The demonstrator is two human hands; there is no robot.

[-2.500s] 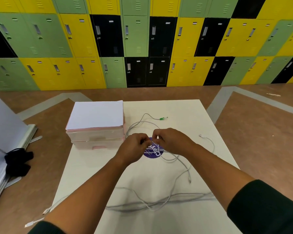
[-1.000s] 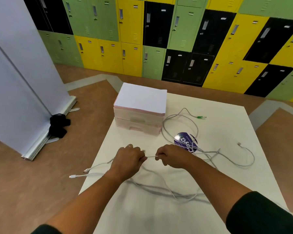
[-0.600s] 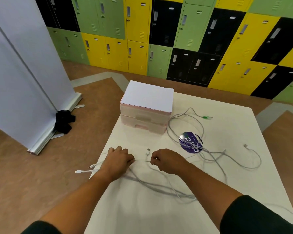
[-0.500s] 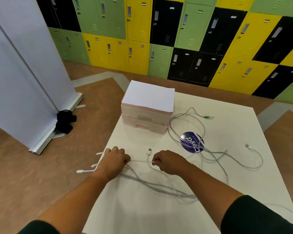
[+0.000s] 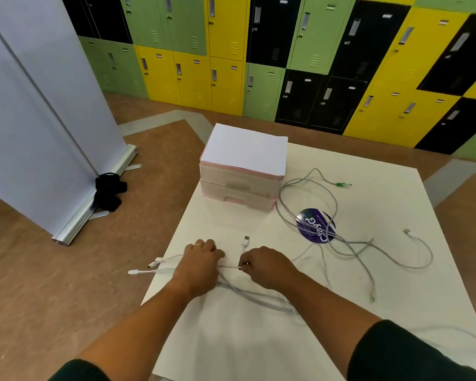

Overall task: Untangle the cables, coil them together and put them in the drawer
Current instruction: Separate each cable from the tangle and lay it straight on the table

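Several white and grey cables (image 5: 349,243) lie tangled across the white table (image 5: 259,339). My left hand (image 5: 201,266) grips a bundle of cable ends near the table's left edge; white plugs (image 5: 142,270) stick out past the edge. My right hand (image 5: 264,266) pinches a thin white cable stretched between both hands, and a USB plug (image 5: 246,240) points up just above it. One cable ends in a green plug (image 5: 341,184) at the back. A pink two-drawer box (image 5: 239,188) stands at the table's back left, drawers shut.
A round purple sticker (image 5: 315,226) lies under the cable loops. White paper (image 5: 245,151) covers the drawer box's top. A white roll-up banner (image 5: 39,119) stands on the floor at left with a black object (image 5: 107,192) at its base. Lockers (image 5: 286,50) line the wall.
Both hands moved from the table's middle toward its left edge, drawing cable ends with them. In the last half second my left hand slid slightly left; the head view shifted closer.
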